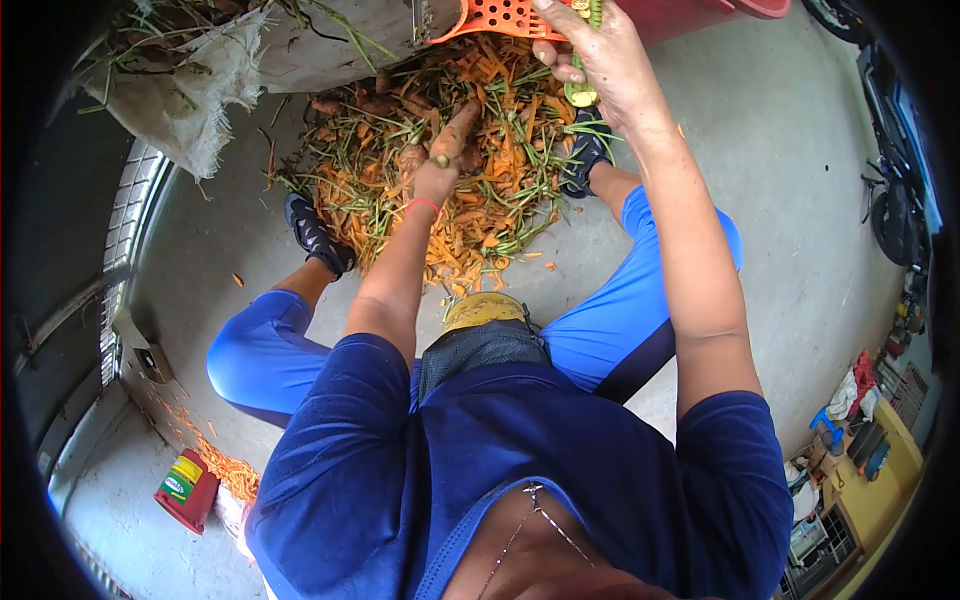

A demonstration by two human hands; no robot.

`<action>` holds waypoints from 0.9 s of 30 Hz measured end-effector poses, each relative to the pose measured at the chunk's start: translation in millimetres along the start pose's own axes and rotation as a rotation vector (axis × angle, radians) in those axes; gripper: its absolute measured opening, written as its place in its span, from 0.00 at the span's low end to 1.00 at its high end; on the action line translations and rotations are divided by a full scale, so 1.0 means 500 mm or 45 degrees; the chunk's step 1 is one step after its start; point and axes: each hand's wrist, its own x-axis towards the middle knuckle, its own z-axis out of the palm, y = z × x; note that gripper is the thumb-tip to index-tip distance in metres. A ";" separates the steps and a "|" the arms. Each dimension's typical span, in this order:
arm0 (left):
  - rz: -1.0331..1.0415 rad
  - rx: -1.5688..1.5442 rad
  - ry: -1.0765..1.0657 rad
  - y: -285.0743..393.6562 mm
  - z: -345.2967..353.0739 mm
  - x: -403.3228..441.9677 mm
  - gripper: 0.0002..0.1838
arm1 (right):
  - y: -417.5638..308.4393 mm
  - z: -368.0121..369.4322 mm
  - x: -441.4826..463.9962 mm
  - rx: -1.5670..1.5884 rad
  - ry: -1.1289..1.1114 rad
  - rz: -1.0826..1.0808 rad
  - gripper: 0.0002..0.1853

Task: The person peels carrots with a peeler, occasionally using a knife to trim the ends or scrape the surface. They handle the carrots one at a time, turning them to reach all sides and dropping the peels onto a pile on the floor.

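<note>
Fingers of my left hand, below a red wristband, are wrapped round the end of a thick carrot over the pile of peelings. Other carrots lie beside it, partly buried among orange peelings and green stalks. My right hand is raised at the top, closed around a green and yellow tool whose full shape is hidden by the fingers. It is right beside an orange perforated basket.
A red tub stands at the top right. Sacking with stalks hangs at the top left. A yellow seat shows between my legs. At the lower left is a red container; a motorbike stands far right.
</note>
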 end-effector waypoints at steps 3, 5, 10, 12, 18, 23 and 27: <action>0.170 -0.129 -0.014 0.010 -0.081 -0.037 0.28 | -0.008 0.014 -0.005 -0.129 -0.041 -0.082 0.14; 0.437 -0.369 -0.043 -0.024 -0.132 -0.044 0.24 | -0.016 0.028 -0.018 -0.191 -0.006 -0.100 0.13; 0.521 -0.053 0.124 0.088 -0.383 -0.282 0.18 | 0.016 0.063 -0.030 -0.417 -0.135 -0.181 0.16; 0.686 0.026 0.350 0.092 -0.422 -0.333 0.18 | 0.021 0.087 -0.030 -0.413 -0.184 -0.114 0.17; 0.642 -0.040 0.446 0.081 -0.428 -0.349 0.19 | 0.055 0.154 -0.029 -0.564 -0.196 -0.170 0.20; 0.703 -0.004 0.479 0.066 -0.432 -0.339 0.19 | 0.047 0.159 -0.017 -0.500 -0.333 -0.124 0.16; 0.604 0.101 0.476 0.071 -0.444 -0.348 0.19 | 0.047 0.155 -0.011 -0.545 -0.348 -0.141 0.17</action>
